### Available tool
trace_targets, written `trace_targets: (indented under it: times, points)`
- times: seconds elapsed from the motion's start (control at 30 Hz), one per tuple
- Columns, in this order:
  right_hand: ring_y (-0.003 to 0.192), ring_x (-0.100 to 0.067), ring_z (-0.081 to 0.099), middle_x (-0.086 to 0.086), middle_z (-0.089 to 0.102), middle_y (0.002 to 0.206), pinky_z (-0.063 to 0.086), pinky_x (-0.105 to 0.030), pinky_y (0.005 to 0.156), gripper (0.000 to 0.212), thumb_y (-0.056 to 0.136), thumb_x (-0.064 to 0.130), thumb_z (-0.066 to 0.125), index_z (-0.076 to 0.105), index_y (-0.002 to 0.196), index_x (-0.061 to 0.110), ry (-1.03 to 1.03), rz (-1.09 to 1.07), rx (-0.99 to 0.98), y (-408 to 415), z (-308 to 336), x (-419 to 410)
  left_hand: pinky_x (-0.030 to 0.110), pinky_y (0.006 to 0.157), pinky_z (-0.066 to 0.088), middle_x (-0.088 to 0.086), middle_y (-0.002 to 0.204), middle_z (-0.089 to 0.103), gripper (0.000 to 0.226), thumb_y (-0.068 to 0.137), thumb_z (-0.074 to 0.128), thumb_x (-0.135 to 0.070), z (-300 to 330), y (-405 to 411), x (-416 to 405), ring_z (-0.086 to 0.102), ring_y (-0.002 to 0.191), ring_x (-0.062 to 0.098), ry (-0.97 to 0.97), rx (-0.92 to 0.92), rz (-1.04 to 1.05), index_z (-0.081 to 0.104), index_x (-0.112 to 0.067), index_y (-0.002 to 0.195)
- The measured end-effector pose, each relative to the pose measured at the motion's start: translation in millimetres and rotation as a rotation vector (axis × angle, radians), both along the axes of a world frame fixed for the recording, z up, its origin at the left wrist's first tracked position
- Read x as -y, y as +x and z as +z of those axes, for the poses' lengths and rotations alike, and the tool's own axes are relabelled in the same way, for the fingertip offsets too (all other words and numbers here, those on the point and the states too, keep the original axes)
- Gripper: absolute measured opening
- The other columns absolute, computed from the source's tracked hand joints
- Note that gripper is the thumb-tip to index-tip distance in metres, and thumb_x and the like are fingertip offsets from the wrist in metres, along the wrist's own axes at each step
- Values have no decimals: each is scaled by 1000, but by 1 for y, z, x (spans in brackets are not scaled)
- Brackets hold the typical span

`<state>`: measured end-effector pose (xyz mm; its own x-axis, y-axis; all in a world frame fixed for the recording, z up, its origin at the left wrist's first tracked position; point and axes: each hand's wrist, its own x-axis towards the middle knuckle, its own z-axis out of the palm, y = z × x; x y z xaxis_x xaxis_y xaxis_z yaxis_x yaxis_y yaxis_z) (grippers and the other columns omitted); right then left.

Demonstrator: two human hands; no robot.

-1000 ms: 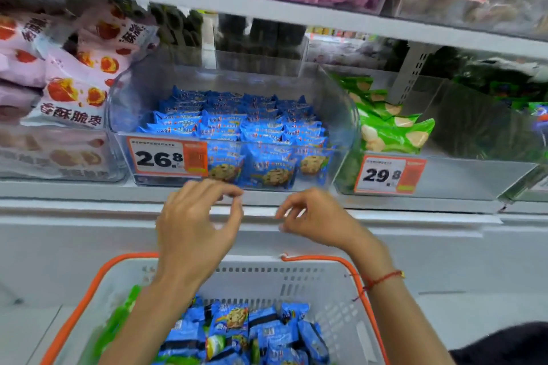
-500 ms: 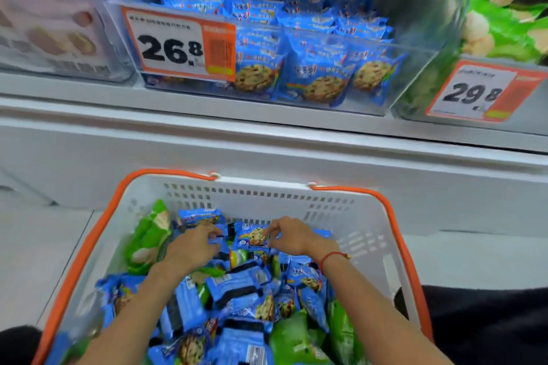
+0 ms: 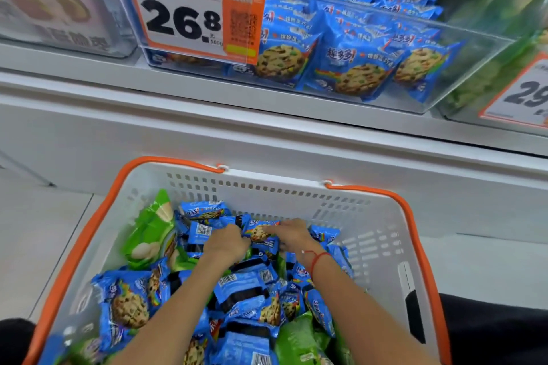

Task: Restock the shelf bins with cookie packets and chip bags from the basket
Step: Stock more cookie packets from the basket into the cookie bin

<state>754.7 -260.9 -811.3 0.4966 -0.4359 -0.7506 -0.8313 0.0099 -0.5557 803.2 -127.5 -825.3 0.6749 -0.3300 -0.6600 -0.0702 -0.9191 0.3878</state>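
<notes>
Camera is closer and lower than half a second ago; both hands stay down in the basket (image 3: 382, 234) instead of up at the shelf as a second back. Left hand (image 3: 226, 241) grip is clenched into the blue cookie packets (image 3: 237, 290), fingers buried, so which packet it grasps can't be told. Right hand (image 3: 292, 234) reaches across one cookie packet (image 3: 262, 234) at the pile's far end, fingers on its top edge; curled round it or just touching, can't tell. Red string on right wrist. Green chip bags (image 3: 151, 231) sit along the basket's left wall and at near right. Free room in the basket's far right corner. Above, the clear cookie bin (image 3: 474, 47) holds blue packets behind price tag (image 3: 184, 12) reading 26.8; its top is cut off. Neighbouring green bin and second tag (image 3: 527, 92) are cropped and blurred at right; pink-bag bin (image 3: 56, 6) at left is blurred.
</notes>
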Motion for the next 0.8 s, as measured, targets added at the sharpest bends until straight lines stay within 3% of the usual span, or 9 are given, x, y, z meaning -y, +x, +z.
trace_targets:
  times: [0.07, 0.1, 0.2, 0.3, 0.37, 0.43, 0.53, 0.7, 0.8]
  points:
    - [76, -33, 58, -27, 54, 78, 55, -44, 84, 30, 81, 17, 75, 56, 65, 1, 18, 67, 2, -2, 17, 6, 38, 80, 47, 7, 96, 63, 29, 99, 49, -31, 2, 0, -3, 54, 78, 21, -92, -85, 42, 63, -14, 117]
    - [97, -40, 62, -36, 58, 104, 51, -51, 92, 30, 82, 18, 74, 65, 91, -9, 15, 93, 6, -4, 27, 11, 38, 87, 48, 9, 104, 62, 31, 99, 49, -30, 5, 0, -5, 55, 85, 23, -144, -128, 61, 62, -13, 121]
    - [123, -34, 50, -27, 46, 136, 48, -43, 96, 51, 87, 19, 68, 50, 130, -3, 14, 179, 49, -12, 55, 25, 36, 102, 41, 10, 131, 55, 29, 98, 53, -23, 25, 1, -8, 54, 117, 25, -290, -195, 93, 60, -8, 122]
    - [113, -22, 58, -12, 64, 121, 47, -30, 79, 32, 86, 18, 69, 63, 115, 7, 87, 262, 83, -18, 84, 40, 33, 100, 43, 10, 139, 49, 40, 94, 59, -25, 61, 3, -2, 49, 125, 25, -419, -183, 142, 50, -10, 130]
    - [96, -12, 61, -2, 68, 104, 46, -23, 74, 15, 86, 15, 69, 65, 101, 14, 108, 333, 117, -19, 109, 47, 23, 82, 48, 7, 136, 51, 51, 92, 61, -27, 90, 4, 3, 53, 116, 19, -497, -199, 156, 44, -8, 137]
    - [87, -9, 60, 0, 66, 96, 44, -19, 70, 13, 86, 15, 68, 66, 98, 17, 30, 414, 184, -21, 136, 55, 14, 67, 47, -2, 113, 66, 43, 91, 63, -28, 117, 3, 5, 59, 91, 6, -599, -223, 134, 53, -14, 130]
    - [77, -6, 58, 1, 64, 89, 45, -15, 61, 11, 87, 14, 67, 62, 95, 19, -70, 562, 290, -23, 180, 61, 18, 72, 48, -11, 78, 72, 26, 87, 67, -28, 148, -4, 1, 64, 76, 1, -754, -240, 132, 64, -22, 112]
    - [86, -8, 57, 7, 60, 92, 46, -24, 81, 24, 79, 12, 75, 59, 85, 28, -450, 847, 422, -26, 250, 64, 21, 77, 53, 0, 96, 73, 22, 79, 73, -24, 203, -8, 9, 67, 90, 10, -959, -3, 77, 66, -20, 100]
    - [93, -12, 58, 5, 61, 103, 46, -23, 83, 32, 78, 21, 77, 65, 107, 22, -647, 896, 508, -30, 293, 60, 23, 80, 51, -6, 95, 73, 26, 75, 74, -32, 240, -8, 20, 67, 90, 5, -1060, 193, -17, 66, -22, 98]
